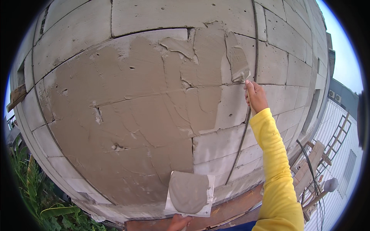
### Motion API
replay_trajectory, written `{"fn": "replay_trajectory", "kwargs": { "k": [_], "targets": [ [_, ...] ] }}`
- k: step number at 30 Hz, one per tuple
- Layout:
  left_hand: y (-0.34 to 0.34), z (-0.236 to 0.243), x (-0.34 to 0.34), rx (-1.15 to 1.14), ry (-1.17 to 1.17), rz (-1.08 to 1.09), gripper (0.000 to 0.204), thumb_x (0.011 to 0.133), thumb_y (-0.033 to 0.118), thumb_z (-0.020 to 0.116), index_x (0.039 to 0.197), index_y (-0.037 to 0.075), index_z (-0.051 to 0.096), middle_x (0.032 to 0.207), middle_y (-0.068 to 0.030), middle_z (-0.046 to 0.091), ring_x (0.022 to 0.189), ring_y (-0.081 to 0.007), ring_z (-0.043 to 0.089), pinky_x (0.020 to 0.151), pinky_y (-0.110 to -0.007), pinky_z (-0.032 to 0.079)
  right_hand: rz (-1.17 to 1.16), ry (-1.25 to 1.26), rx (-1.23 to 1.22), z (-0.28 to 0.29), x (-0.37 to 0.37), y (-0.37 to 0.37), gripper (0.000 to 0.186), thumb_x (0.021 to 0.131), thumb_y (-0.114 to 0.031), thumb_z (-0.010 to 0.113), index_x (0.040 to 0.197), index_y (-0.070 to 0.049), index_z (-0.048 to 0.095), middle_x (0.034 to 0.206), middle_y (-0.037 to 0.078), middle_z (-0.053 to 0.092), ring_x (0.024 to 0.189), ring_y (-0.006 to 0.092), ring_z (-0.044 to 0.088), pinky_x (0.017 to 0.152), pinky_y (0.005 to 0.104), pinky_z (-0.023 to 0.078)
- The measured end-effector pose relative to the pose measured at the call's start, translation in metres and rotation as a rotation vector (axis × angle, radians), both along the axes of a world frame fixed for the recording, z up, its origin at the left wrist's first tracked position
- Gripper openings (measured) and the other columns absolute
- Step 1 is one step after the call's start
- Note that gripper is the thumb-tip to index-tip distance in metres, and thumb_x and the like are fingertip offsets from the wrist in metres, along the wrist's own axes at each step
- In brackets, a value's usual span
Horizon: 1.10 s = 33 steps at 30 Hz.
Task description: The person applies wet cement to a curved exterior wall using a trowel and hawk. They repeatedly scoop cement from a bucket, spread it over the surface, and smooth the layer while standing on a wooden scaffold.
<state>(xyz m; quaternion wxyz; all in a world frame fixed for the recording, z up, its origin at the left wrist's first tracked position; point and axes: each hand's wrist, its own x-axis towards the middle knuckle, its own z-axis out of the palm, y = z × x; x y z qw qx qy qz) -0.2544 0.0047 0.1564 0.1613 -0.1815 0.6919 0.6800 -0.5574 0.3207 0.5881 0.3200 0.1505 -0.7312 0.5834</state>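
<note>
My right hand (254, 94) is raised to the wall, its fingers wrapped around the handle of a trowel (242, 76). The blade is smeared with mortar and lies against the blocks, below a fresh streak of grey mortar (235, 52). Low in front of me, my left hand (179, 222) grips a white mortar board (211, 192), partly hidden under its near edge. A thick, smooth mound of wet mortar (189, 190) covers most of the board. The light block wall (217, 146) carries a wide coat of brownish-grey mortar (115, 123), rough with ridges and a few holes.
A dark vertical line (246, 131) like a cord runs down the wall right of the coat, another (42, 104) on the left. Wooden planks (314, 163) and dark cables (310, 169) are at lower right, near a ladder-like frame (335, 138). Green plants (32, 184) grow lower left.
</note>
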Motion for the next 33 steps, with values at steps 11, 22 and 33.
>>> {"fn": "replay_trajectory", "kwargs": {
  "k": [11,22,33],
  "targets": [
    [-0.009,0.025,0.002,-0.038,0.024,-0.05,0.01,0.087,0.006,0.074,0.089,-0.004,0.072,0.07,-0.0055,0.065,0.058,-0.0136,0.058,0.051,-0.033,0.047,0.244,0.001,-0.405,-0.004,0.048,-0.031,0.045,0.11,-0.046,0.056,0.116,-0.002,0.061,0.078,0.001,0.055,0.061,0.0105,0.054,0.054,0.028,0.049],
    [-0.036,0.026,-0.009,-0.022,0.176,-0.053,0.041,0.085,0.012,0.079,0.121,-0.005,0.068,0.09,-0.007,0.071,0.067,-0.0133,0.063,0.056,-0.032,0.051,0.507,-0.365,0.221,-0.118,0.156,-0.113,0.032,0.101,-0.026,0.073,0.114,0.0,0.058,0.078,0.001,0.058,0.058,0.0082,0.053,0.052,0.0273,0.045],
    [-0.064,0.029,-0.009,-0.152,0.328,-0.223,0.056,0.083,0.011,0.077,0.136,-0.002,0.062,0.108,-0.0093,0.072,0.083,-0.0156,0.063,0.069,-0.033,0.051,0.549,-1.162,-0.122,-0.387,0.323,0.012,0.033,0.112,-0.033,0.059,0.097,-0.004,0.064,0.075,0.005,0.062,0.055,0.01,0.052,0.052,0.0265,0.043]
  ]
}}
